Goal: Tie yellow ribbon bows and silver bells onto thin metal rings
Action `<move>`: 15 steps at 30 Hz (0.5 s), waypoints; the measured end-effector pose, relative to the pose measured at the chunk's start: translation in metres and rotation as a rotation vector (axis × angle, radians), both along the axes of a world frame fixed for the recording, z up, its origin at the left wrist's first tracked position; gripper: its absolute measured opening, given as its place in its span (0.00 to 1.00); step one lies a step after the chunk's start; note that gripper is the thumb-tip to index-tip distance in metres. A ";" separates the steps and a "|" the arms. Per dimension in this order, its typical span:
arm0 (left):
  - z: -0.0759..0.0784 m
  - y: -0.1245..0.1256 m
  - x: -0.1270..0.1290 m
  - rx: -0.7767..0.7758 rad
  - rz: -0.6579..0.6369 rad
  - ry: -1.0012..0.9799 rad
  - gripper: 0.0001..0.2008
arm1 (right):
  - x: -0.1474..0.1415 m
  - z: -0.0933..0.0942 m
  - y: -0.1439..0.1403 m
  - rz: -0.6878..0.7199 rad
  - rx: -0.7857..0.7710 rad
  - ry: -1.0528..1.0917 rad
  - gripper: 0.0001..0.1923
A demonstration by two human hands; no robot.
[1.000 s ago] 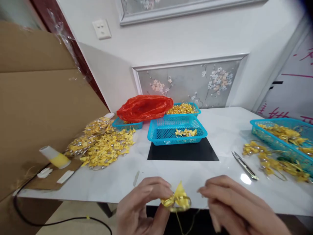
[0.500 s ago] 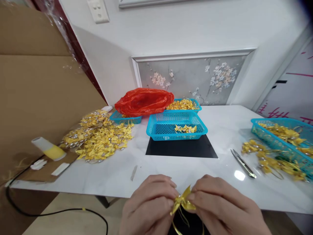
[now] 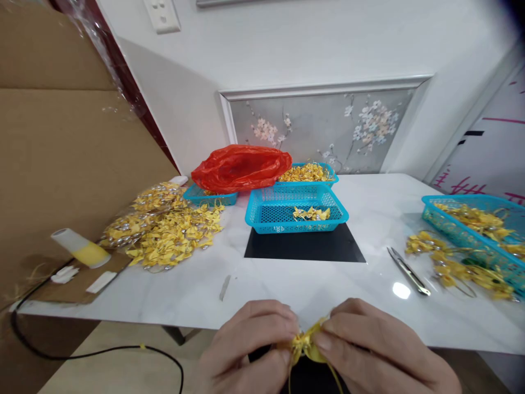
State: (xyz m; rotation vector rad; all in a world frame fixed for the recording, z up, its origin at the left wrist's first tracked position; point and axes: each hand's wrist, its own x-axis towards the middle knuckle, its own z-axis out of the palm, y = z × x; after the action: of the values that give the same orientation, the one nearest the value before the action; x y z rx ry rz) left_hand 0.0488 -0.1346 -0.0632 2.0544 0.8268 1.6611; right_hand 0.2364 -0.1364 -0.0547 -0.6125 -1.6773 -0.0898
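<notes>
A small yellow ribbon bow (image 3: 305,346) is pinched between both hands at the bottom centre of the frame, just past the near edge of the white desk (image 3: 287,279). The left hand (image 3: 250,345) is closed on the bow from the left, thumb and fingers pressed together on it; the right hand (image 3: 377,350) is closed on it from the right, fingertips touching the ribbon. Thin gold strands are seen hanging below the bow, though the exact knot is probably too small and blurred to make out. In the middle of the frame a blue basket (image 3: 296,208) is set on a black mat (image 3: 304,245), with a few yellow bows inside. Behind it a second blue basket (image 3: 307,172) is filled with yellow pieces, and a red plastic bag (image 3: 241,167) is laid across a third basket to its left. A loose heap of yellow bows (image 3: 168,232) is spread at centre left, beside a cardboard sheet (image 3: 61,164). A white and yellow tube (image 3: 80,249) lies at lower left. Thread snips (image 3: 408,271) rest at lower right, near more yellow bows (image 3: 451,268) and a blue tray (image 3: 476,227) at the right edge.
</notes>
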 end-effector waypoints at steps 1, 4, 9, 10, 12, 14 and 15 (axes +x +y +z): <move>0.002 0.000 0.002 0.014 -0.010 -0.002 0.14 | 0.000 0.000 -0.001 -0.008 0.005 0.018 0.15; 0.010 -0.002 0.011 0.040 -0.051 -0.048 0.18 | 0.003 0.003 -0.001 -0.001 -0.067 -0.008 0.09; 0.017 -0.005 0.020 -0.232 -0.058 -0.234 0.20 | 0.006 0.010 0.002 0.069 -0.276 -0.053 0.06; 0.017 -0.004 0.019 -0.331 -0.061 -0.252 0.17 | 0.006 0.010 0.003 0.062 -0.293 -0.017 0.08; 0.017 -0.002 0.018 -0.526 -0.049 -0.329 0.12 | 0.004 0.008 0.001 0.053 -0.331 0.027 0.14; 0.016 0.000 0.017 -0.659 -0.049 -0.410 0.09 | 0.003 0.007 -0.004 0.072 -0.365 0.039 0.18; 0.016 0.001 0.017 -0.693 -0.051 -0.434 0.08 | 0.002 0.007 -0.007 0.086 -0.373 0.040 0.18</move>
State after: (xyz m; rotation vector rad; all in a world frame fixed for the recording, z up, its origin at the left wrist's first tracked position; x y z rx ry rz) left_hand 0.0654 -0.1340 -0.0470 1.1868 0.9963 1.4352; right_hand 0.2383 -0.1433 -0.0479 -0.8123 -1.6910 0.3017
